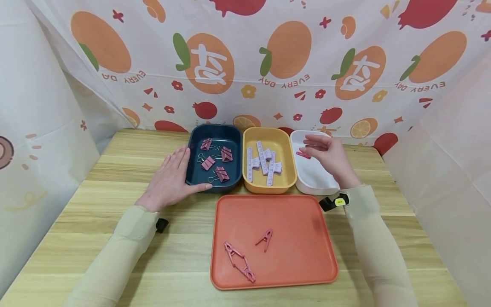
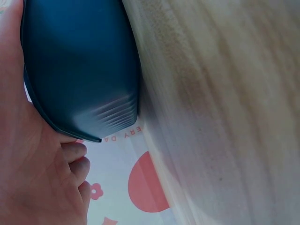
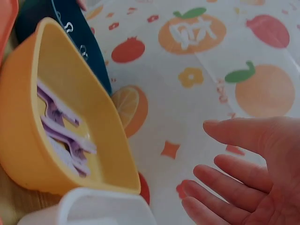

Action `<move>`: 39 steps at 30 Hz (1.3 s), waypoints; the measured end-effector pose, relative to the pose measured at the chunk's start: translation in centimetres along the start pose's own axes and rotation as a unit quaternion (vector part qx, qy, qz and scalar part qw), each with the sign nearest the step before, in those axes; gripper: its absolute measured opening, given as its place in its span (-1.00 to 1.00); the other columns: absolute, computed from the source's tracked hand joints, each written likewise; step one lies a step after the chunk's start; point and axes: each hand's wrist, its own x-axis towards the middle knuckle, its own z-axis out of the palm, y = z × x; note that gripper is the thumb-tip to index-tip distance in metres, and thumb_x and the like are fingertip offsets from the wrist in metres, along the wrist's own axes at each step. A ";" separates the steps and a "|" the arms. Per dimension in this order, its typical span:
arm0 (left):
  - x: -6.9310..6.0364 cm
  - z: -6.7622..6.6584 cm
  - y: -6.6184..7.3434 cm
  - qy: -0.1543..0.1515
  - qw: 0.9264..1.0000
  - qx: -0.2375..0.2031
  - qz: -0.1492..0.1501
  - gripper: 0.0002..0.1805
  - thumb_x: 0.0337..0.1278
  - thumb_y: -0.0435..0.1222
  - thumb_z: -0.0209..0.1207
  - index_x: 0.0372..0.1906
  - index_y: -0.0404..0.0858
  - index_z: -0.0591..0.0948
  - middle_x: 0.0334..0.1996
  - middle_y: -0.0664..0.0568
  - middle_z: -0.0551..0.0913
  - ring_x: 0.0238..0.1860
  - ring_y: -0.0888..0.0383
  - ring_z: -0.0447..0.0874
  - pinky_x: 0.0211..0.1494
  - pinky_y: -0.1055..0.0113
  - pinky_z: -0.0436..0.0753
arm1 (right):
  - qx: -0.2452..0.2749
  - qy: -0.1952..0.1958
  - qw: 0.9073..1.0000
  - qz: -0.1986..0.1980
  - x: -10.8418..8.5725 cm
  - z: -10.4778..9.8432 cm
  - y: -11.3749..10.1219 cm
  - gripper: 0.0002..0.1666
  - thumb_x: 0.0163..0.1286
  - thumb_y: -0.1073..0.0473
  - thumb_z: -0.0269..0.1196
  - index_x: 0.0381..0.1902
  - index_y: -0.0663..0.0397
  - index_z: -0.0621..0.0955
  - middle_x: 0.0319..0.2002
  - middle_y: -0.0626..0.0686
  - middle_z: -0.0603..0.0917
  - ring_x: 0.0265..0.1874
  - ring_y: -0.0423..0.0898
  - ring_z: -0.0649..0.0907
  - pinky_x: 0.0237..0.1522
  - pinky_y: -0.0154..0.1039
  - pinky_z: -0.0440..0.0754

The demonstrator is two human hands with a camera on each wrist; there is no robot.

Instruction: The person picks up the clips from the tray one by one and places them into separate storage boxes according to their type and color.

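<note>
My right hand [image 1: 326, 155] is over the white bin [image 1: 324, 184], fingers spread and thumb apart. A pink clothespin [image 1: 303, 154] shows in that bin just below the fingertips. In the right wrist view nothing lies between the thumb and fingers of the hand [image 3: 243, 173]. My left hand [image 1: 168, 179] rests against the left side of the dark blue bin [image 1: 192, 170], thumb along its front edge. Several pink binder clips [image 1: 207, 163] lie in this bin. On the orange-red tray [image 1: 299, 260] lie a single pink clothespin [image 1: 265, 239] and pink clothespins [image 1: 239, 262] touching end to end.
Between the other two bins stands a yellow bin [image 1: 247, 185] with lilac ruler-shaped clips [image 1: 262, 157]. All three bins are side by side on a wooden table [image 1: 176, 256], behind the tray. A fruit-patterned cloth [image 1: 249, 98] hangs behind them.
</note>
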 end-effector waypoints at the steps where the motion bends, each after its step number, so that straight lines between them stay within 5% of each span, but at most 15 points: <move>1: 0.0 0.0 0.0 0.000 1.000 -0.001 0.000 0.49 -0.12 0.62 0.04 0.63 -0.37 -0.15 0.61 -0.31 -0.15 0.59 -0.23 -0.24 0.58 -0.12 -0.23 | 0.007 -0.003 1.000 -0.004 -0.2 0.1 -0.2 -0.42 0.39 0.14 0.41 0.34 0.08 0.59 0.14 0.12 0.69 0.06 -0.05 0.71 0.18 -0.15 0.61; 9: 0.0 0.0 0.1 -0.004 1.000 -0.007 -0.002 0.49 -0.12 0.62 0.03 0.63 -0.35 -0.18 0.61 -0.31 -0.17 0.60 -0.23 -0.26 0.57 -0.11 -0.27 | 0.019 -0.014 0.999 -0.041 -2.1 0.5 -1.4 -0.39 0.32 0.09 0.48 0.30 0.06 0.62 0.12 0.10 0.70 0.08 -0.02 0.70 0.13 -0.25 0.63; 18: -0.1 0.0 0.2 -0.005 1.000 -0.004 -0.003 0.49 -0.12 0.63 0.03 0.63 -0.36 -0.16 0.61 -0.31 -0.16 0.59 -0.24 -0.25 0.58 -0.11 -0.25 | 0.046 -0.060 0.992 -0.104 -3.7 1.3 -1.9 -0.42 0.31 0.28 0.46 0.29 0.17 0.61 0.13 0.14 0.69 0.10 0.12 0.69 0.06 -0.27 0.66; 24: -0.1 -0.1 0.2 -0.005 1.000 -0.005 -0.004 0.49 -0.12 0.62 0.04 0.63 -0.36 -0.17 0.61 -0.31 -0.16 0.59 -0.24 -0.25 0.58 -0.12 -0.24 | 0.039 -0.102 0.988 -0.110 -4.9 2.1 -2.3 -0.42 0.29 0.25 0.48 0.26 0.15 0.63 0.14 0.06 0.70 0.11 -0.03 0.68 0.14 -0.20 0.62; 39: -0.1 -0.1 0.2 -0.006 1.000 -0.004 -0.004 0.49 -0.11 0.62 0.04 0.63 -0.36 -0.16 0.61 -0.31 -0.16 0.59 -0.24 -0.25 0.57 -0.13 -0.24 | 0.053 -0.167 0.976 -0.126 -7.8 4.2 -1.6 -0.45 0.29 0.26 0.48 0.23 0.15 0.64 0.16 0.11 0.69 0.16 -0.03 0.65 0.18 -0.19 0.60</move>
